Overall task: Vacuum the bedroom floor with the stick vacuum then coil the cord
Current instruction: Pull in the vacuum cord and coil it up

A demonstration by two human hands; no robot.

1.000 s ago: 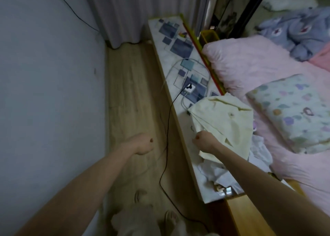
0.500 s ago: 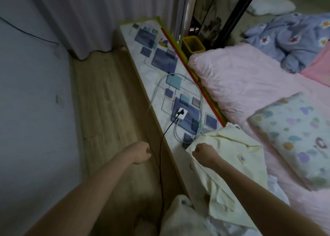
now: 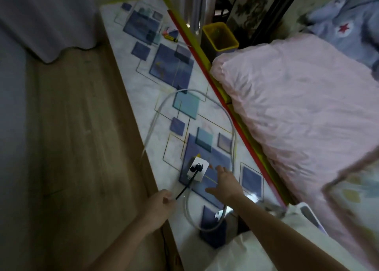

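Since half a second ago, the right hand (image 3: 226,183) has left the pale yellow cloth and reached forward over the counter (image 3: 143,98), its fingers now spread flat and holding nothing, and the left hand (image 3: 159,204) has come up to the counter's edge. The view has also pushed in closer, so the cloth has dropped to the bottom right corner.

The left hand's grip is closed on the black cord (image 3: 185,188), pinching it just above the counter edge. From that grip the cord runs up and to the right to a black plug (image 3: 195,168) seated in a white socket block (image 3: 198,169), which lies on the patterned counter top. The open right hand sits just right of the socket block, fingertips close to it, though whether they touch it is unclear.

A white cable (image 3: 205,98) loops in a wide arc beyond both hands and curls back below the left grip's level to a dark blue box (image 3: 213,232) near the counter's front. Left of the grip lies wooden floor (image 3: 71,147). Far right of the grip, past the counter's red and yellow edge, a pink quilt (image 3: 297,106) covers the bed. A yellow bin (image 3: 220,37) stands at the far end.
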